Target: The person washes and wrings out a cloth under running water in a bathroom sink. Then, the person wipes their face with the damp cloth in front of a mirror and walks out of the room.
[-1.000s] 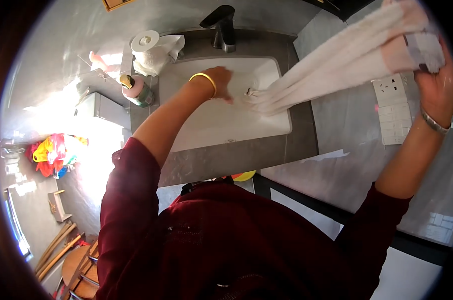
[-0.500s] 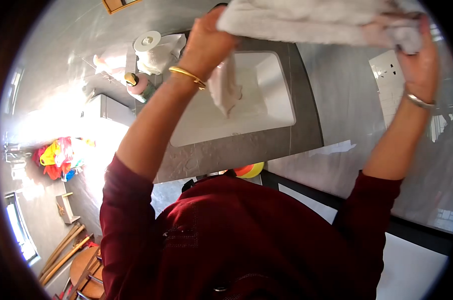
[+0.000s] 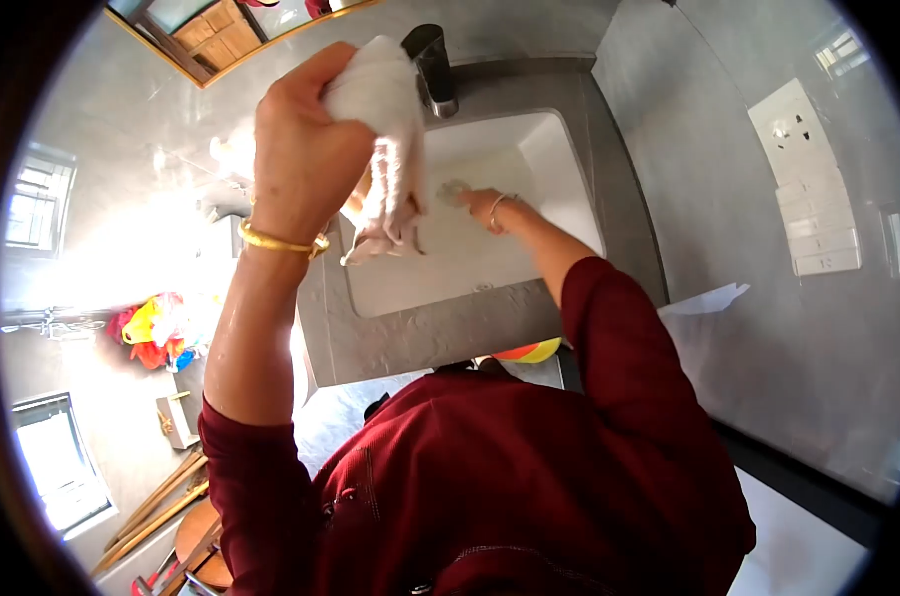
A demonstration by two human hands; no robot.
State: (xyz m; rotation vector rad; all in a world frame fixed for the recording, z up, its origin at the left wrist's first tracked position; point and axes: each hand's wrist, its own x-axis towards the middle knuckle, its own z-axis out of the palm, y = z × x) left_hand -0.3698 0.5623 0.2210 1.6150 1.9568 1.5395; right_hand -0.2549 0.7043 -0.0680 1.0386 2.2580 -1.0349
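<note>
Seen from the sink's centre, a colourful bundle hangs towards eight o'clock, well apart. The left hand is at ten o'clock, its grip curled around a bunched white cloth, whose lower folds hang over the left side of the sink. The black tap stands near eleven o'clock on the grey worktop, just beside the cloth. The right hand reaches into the basin, its fingertips at the drain; whether its grip pinches anything cannot be told. A white socket panel is at three o'clock on the wall
</note>
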